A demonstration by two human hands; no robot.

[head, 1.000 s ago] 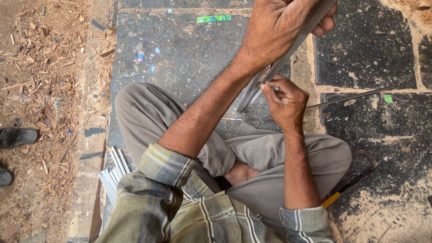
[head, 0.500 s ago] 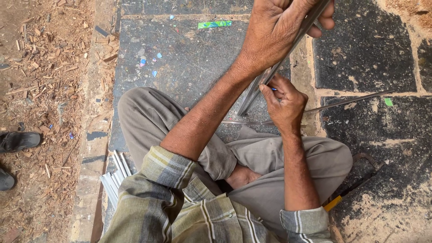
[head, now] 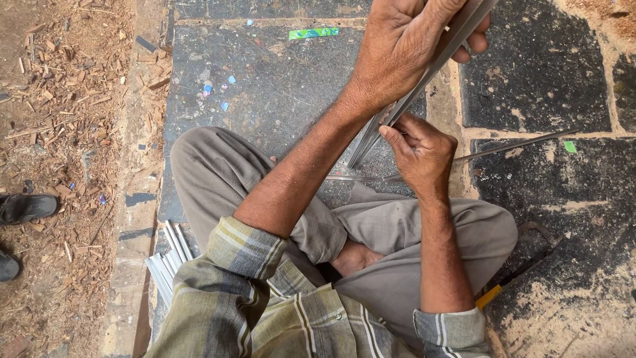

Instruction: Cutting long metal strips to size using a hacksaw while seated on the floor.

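Your left hand [head: 397,56] grips the long metal strip [head: 424,76] with fingers wrapped tight, holding it slanted above your crossed legs; your right hand [head: 421,156] pinches its lower part (a loose rod [head: 517,144] lies just beside on the stone floor [head: 265,86])

The strip [head: 424,73] in my left grip [head: 404,53] was dull grey metal, smooth and faintly shiny, like the bundle of pale metal strips [head: 169,258] by my hip. My trousers [head: 218,172] were soft matt cloth, my shirt [head: 265,305] checked cotton. The floor [head: 530,86] was rough dark stone; wood shavings [head: 59,99] littered the dirt.
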